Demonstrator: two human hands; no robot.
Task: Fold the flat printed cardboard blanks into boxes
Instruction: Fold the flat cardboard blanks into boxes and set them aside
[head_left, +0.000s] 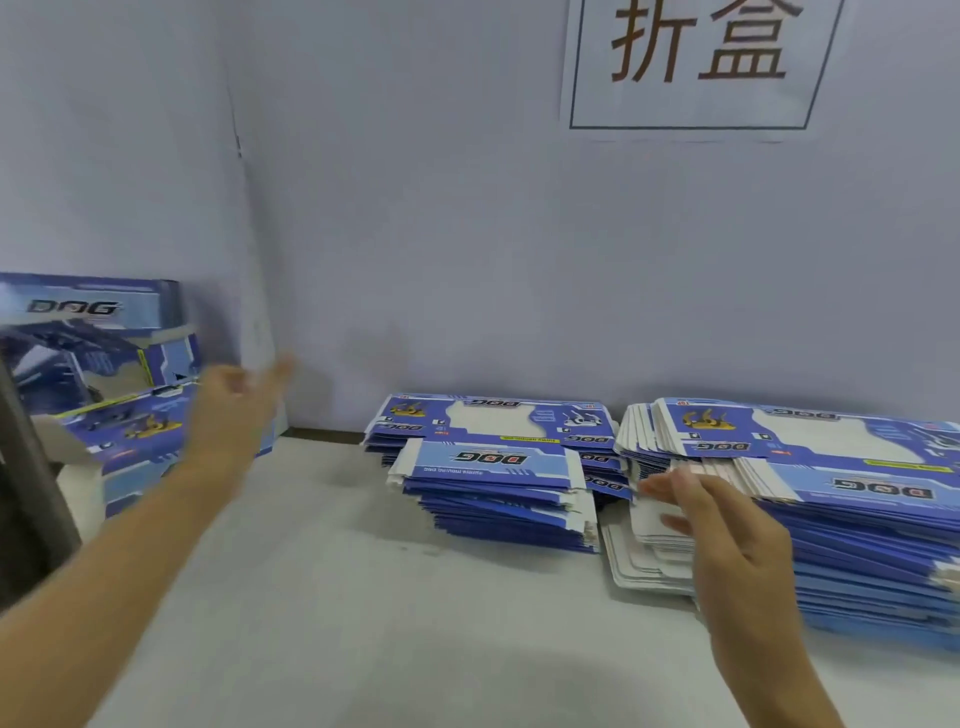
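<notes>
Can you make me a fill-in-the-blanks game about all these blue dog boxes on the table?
1. The word printed on the blue flat blanks is ____.
2. The right hand reaches toward the ____ stack of blanks.
3. The folded boxes sit on the ____ side, behind the left hand.
4. The sign hangs on the ____.

Missing words: DOG; right; left; wall

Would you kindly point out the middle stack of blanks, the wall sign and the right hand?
middle stack of blanks (493, 470): head view, top blank's light panel.
wall sign (698, 62): head view, printed characters.
right hand (727, 535): head view, back of hand.
</notes>
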